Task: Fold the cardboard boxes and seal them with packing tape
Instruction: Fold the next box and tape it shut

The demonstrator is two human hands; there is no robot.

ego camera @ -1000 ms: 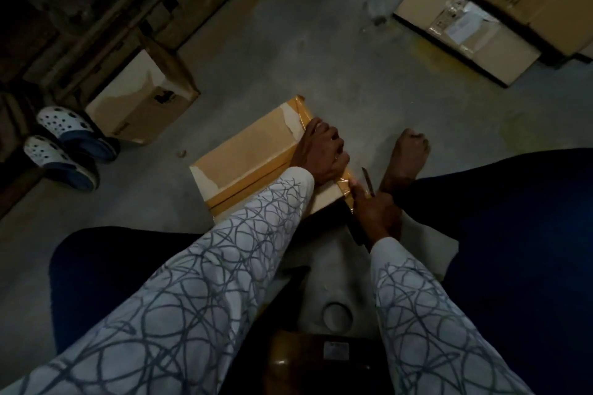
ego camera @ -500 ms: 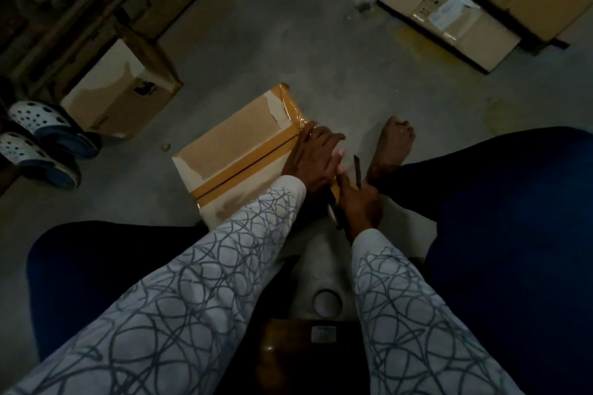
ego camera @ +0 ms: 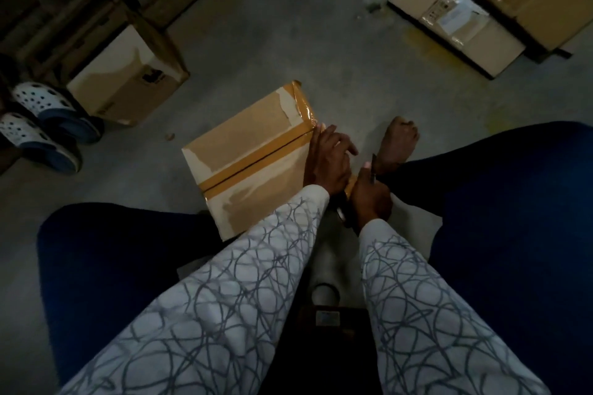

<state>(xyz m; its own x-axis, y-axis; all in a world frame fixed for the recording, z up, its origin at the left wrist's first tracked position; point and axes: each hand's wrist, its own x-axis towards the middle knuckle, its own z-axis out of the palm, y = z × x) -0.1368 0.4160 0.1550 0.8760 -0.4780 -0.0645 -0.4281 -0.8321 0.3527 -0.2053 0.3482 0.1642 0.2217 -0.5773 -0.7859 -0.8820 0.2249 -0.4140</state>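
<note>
Your left hand [ego camera: 327, 160] has its fingers nearly straight and a little spread. They press on the right end of the flat brown cardboard box [ego camera: 244, 135], over the end of the glossy brown packing tape [ego camera: 256, 160] that runs along its centre seam. Your right hand [ego camera: 369, 199], just beside it, is curled round a thin dark blade [ego camera: 373, 167] that sticks up past your raised thumb. A dark rounded thing under that fist may be the tape roll (too dim to say). The box lies flat on the grey concrete floor [ego camera: 272, 42] between your knees, and your bare foot [ego camera: 399, 141] is just right of both hands.

The main hazard, as I judge it, is the blade. It stands close to your left fingers and your foot, and the light is poor, so a slip while cutting the tape could nick either. If you lift the pressing hand before the cut is clean, the tape end may spring back, crease or stick to itself, and that corner would be badly sealed.
</note>
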